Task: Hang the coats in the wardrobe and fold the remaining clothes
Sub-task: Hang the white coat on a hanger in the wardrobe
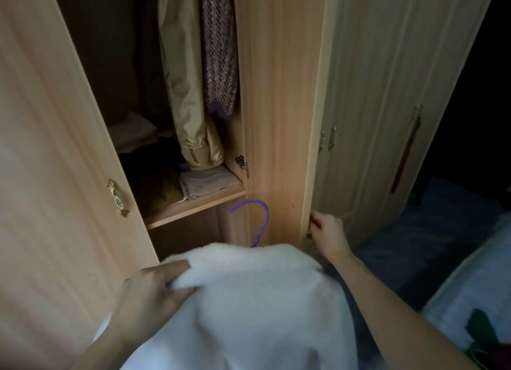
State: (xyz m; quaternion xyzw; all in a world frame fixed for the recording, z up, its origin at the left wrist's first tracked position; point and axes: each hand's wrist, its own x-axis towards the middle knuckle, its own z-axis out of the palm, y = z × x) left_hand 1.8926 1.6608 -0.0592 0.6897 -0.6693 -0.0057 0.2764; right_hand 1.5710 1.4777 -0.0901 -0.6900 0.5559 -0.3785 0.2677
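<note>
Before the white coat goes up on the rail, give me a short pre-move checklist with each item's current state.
1. White fleecy coat held: ok, left hand grips its shoulder.
2. Coat on purple hanger: ok, the hook sticks out above the collar.
3. Wardrobe open: ok, right hand grips the edge of the right door, which stands open.
4. Free space on the rail: cannot tell, rail out of view; beige jacket and knitted garment hang at right.
5. Hand free for the hook: not ok, both occupied.

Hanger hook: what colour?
Purple; the hanger hook shows in the head view, above the white coat.
</note>
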